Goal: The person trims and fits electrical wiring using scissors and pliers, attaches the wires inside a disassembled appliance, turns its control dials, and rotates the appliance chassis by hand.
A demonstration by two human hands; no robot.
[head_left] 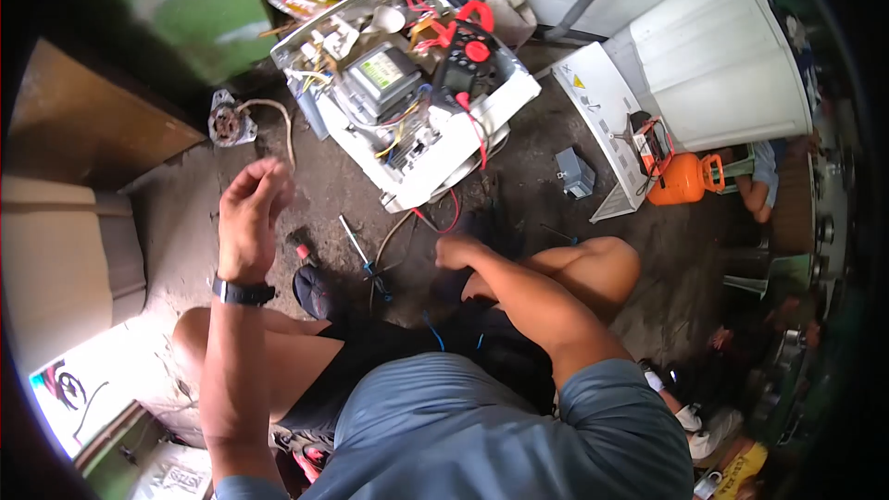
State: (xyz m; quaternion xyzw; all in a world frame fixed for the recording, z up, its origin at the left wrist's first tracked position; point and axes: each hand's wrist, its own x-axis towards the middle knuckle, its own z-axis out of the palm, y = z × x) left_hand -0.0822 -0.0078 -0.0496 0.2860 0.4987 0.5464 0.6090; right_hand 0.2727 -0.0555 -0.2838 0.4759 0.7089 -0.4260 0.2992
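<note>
The left hand [248, 222] has a loosely curled grip, the right hand [458, 252] a tighter one; whether either holds anything cannot be told. Ahead, a multimeter [458, 67] lies on the opened appliance [428, 168].

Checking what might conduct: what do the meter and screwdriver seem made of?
Meter: probably hard plastic, fairly dull, judging by its molded-looking black body and red dial. Screwdriver: pale, shiny shaft suggests smooth metal; its blue handle may be plastic.
</note>
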